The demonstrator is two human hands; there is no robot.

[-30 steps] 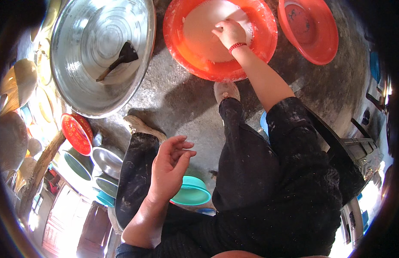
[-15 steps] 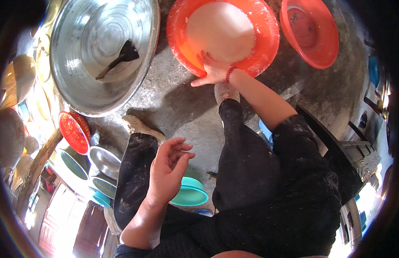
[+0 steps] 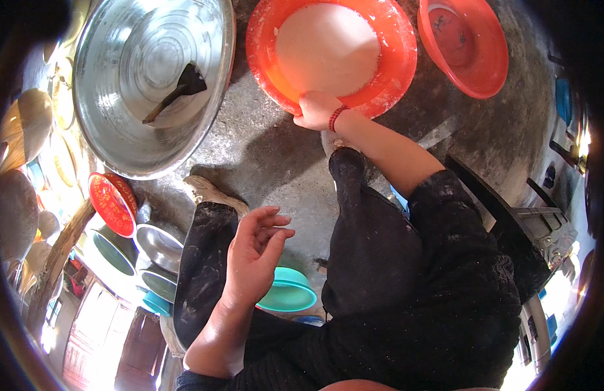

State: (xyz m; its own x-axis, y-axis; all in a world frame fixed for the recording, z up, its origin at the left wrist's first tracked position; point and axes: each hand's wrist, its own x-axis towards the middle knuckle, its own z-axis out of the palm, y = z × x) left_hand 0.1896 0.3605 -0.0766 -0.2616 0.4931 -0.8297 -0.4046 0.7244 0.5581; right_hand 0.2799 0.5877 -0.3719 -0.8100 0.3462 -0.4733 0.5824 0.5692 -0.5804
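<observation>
An orange basin stands on the floor ahead of me, with pale, whitish stuff in it and white smears up its wall. At the basin's near rim, my right hand is closed, its fingers wrapped over the edge; a red bracelet circles that wrist. My left hand hangs in the air by my left knee with loosely bent fingers and nothing in it. To the far left is a large metal basin, and a dark flat spatula lies inside it.
A second, red-orange basin stands at the far right. Left of my foot are a red patterned basin and several metal bowls. A turquoise basin sits between my legs. A dark chair is at my right.
My right hand has gone from spread fingers to a closed grip on the orange basin's rim. The basins ahead appear slightly shifted left in view. My left hand stays put.
</observation>
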